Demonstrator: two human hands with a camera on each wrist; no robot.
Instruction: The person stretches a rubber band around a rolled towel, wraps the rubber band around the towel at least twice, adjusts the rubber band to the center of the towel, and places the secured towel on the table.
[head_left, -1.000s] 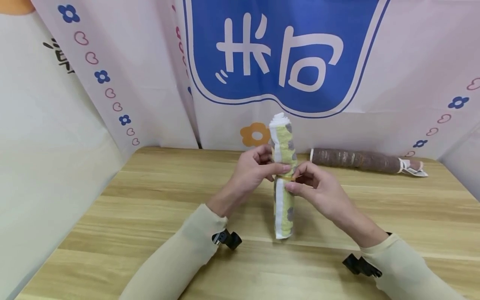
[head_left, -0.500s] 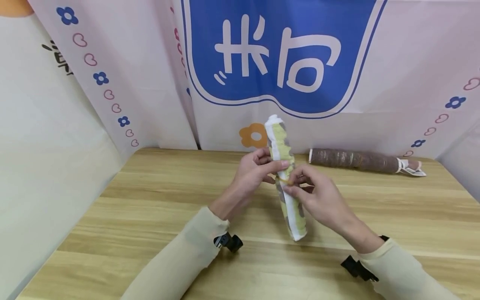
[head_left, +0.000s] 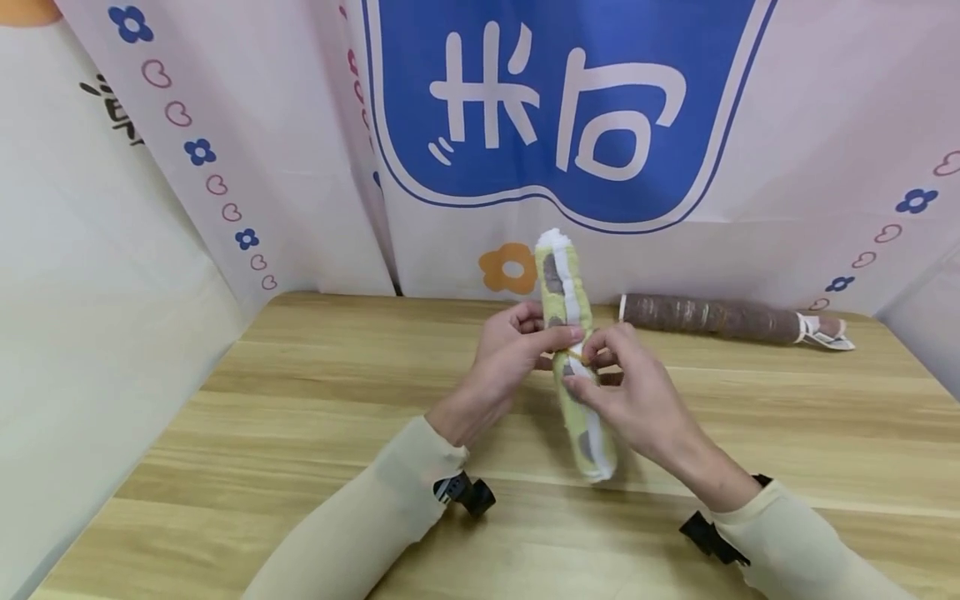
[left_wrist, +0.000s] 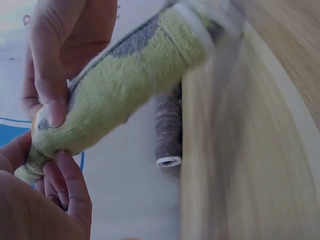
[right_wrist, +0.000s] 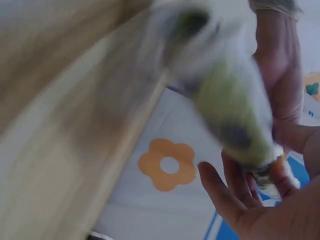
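A rolled towel [head_left: 553,271], pale yellow-green with grey patches and a white edge stripe, leans at a slight tilt between both hands. A thin yellow rubber band [head_left: 574,356] circles its middle and draws it in. My left hand [head_left: 510,346] grips the roll just above the band, thumb in front and fingers behind. Thumb and fingertips of my right hand [head_left: 637,375] pinch the towel at the band from the other side. In the left wrist view the towel roll [left_wrist: 115,95] shows its lower part; the right wrist view has it blurred.
A brown rolled cloth [head_left: 708,318] with a white tie and tag lies along the back right of the wooden table [head_left: 315,467]. Behind the table hangs a white printed backdrop [head_left: 450,242] with a blue emblem.
The towel roll has gone from upright to tilted, its lower end swinging right. It has also turned about its length, bringing grey patches to the front left. Both hands stay near the band.
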